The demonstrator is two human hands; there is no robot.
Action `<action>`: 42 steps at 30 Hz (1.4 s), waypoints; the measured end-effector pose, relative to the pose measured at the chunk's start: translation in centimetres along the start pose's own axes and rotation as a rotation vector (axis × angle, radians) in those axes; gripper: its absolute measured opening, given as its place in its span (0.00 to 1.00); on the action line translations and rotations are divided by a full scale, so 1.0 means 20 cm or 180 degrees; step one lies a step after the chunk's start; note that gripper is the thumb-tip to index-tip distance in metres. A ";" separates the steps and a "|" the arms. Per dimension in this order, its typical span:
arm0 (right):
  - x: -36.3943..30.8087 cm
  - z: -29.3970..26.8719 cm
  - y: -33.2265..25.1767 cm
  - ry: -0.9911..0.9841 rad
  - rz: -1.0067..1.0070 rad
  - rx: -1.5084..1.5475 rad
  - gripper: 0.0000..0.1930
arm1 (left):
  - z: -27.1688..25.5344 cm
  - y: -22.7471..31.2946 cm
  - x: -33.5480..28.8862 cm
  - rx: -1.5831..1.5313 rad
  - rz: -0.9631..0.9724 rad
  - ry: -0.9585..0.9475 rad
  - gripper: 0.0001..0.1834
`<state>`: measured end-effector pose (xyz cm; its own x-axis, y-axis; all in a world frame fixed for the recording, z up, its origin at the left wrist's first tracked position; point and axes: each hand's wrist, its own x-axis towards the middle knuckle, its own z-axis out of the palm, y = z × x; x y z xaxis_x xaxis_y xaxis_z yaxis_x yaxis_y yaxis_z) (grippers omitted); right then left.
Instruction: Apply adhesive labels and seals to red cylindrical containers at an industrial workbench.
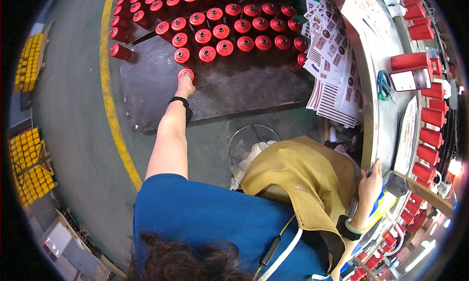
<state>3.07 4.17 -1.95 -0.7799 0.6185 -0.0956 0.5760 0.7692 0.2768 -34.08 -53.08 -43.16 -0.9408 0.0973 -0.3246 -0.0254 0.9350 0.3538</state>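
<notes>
My left arm reaches out over a dark low platform (pixel 234 88). At its end my left hand (pixel 185 85) is closed on the top of a red canister (pixel 185 74), which has a ridged round cap. This canister stands at the near end of a row of matching red canisters (pixel 207 54). My right hand (pixel 371 187) rests at the near edge of the workbench (pixel 370 110), thumb and fingers apart, holding nothing that I can see. Just beside it are a dark, clear-sided block (pixel 395 184) and a wooden bar (pixel 425 197).
Printed sheets (pixel 337 61) hang in a pile at the platform's right end. Green-handled scissors (pixel 384 85) and a phone (pixel 410 79) lie on the bench, with red canisters (pixel 432 117) lined up beyond. A round metal stool frame (pixel 254 126) stands below. A yellow line (pixel 108 95) marks the floor.
</notes>
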 end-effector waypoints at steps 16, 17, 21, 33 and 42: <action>0.02 -0.07 -0.15 -0.0022 0.0471 0.0264 0.37 | -0.08 0.13 -0.16 -0.0221 0.0991 0.0856 0.15; 0.01 -0.01 -0.10 0.0264 0.0216 0.0161 0.37 | -0.06 0.21 -0.19 -0.0420 0.1138 0.0921 0.18; -0.03 0.00 -0.09 0.0345 0.0372 0.0369 0.37 | -0.47 1.03 -0.35 -0.1172 0.1616 0.0722 0.19; -0.32 -0.42 0.28 0.0814 -0.0078 0.3182 0.25 | -1.33 3.59 -1.04 -0.1432 0.5112 -0.0792 0.19; -0.78 -0.24 0.76 0.0958 0.1686 0.3988 0.21 | -0.49 5.25 -1.16 -0.1291 0.5349 -0.0410 0.47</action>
<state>22.88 5.44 8.26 -0.3326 0.9431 0.0015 0.5241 0.1861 -0.8311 -18.26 39.47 10.21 0.0035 0.8387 0.5445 0.7787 -0.3440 0.5247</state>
